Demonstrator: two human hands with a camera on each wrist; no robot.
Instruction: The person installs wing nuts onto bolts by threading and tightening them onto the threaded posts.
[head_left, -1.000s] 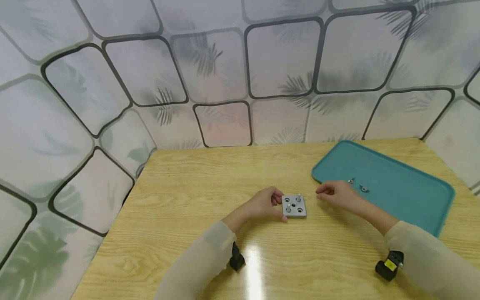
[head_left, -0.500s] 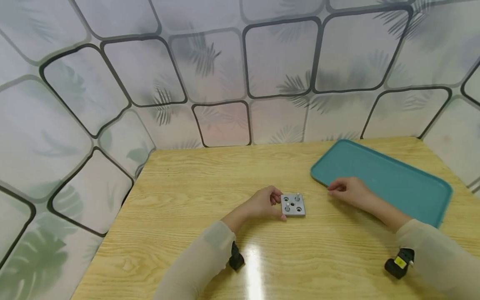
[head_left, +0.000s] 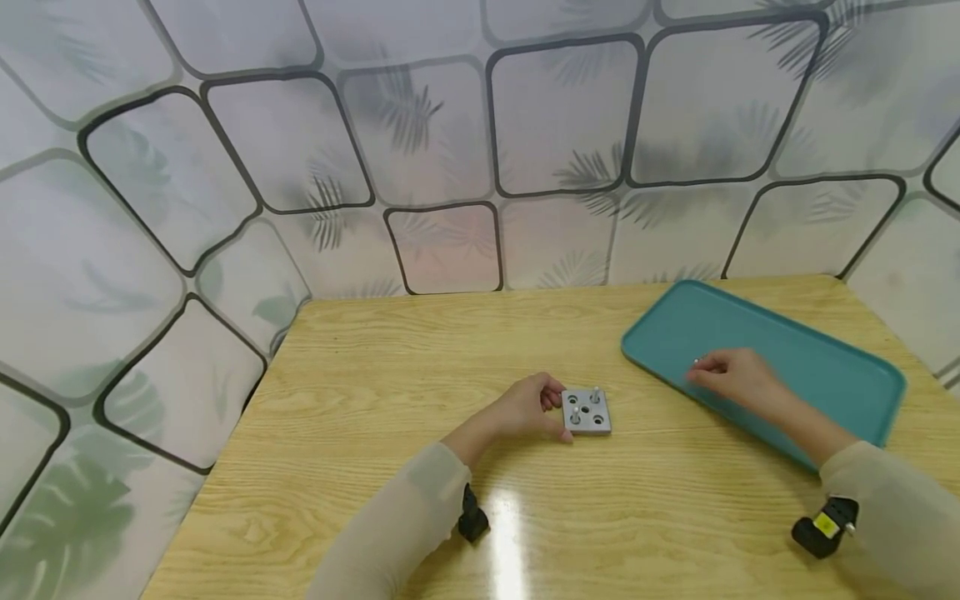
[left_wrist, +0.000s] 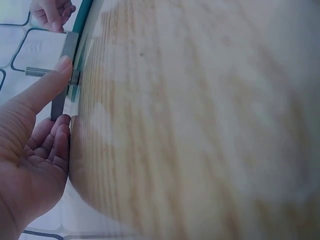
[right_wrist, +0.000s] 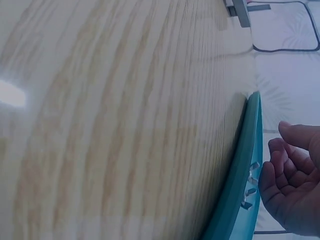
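My left hand [head_left: 528, 407] grips a square silver metal plate [head_left: 597, 407] by its left edge, thumb at the near corner. Several holes pierce the plate, and two threaded bolts [left_wrist: 37, 72] stand up from it; one bolt's head shows under the plate in the left wrist view. Over the near-left part of the teal tray [head_left: 795, 337] is my right hand [head_left: 738, 379], its fingers loosely curled with nothing between them. Two wing nuts [right_wrist: 248, 198] lie in the tray close to those fingers. From the head view the right hand mostly hides them.
The tray sits at an angle on the right of the wooden table [head_left: 420, 358]. A patterned fabric wall [head_left: 450, 167] stands behind the table and along its left side. Each wrist carries a small black camera [head_left: 472, 515].
My right hand has moved right, from beside the plate to over the tray, passing in front of the wing nuts. The left hand and the plate have stayed in place.
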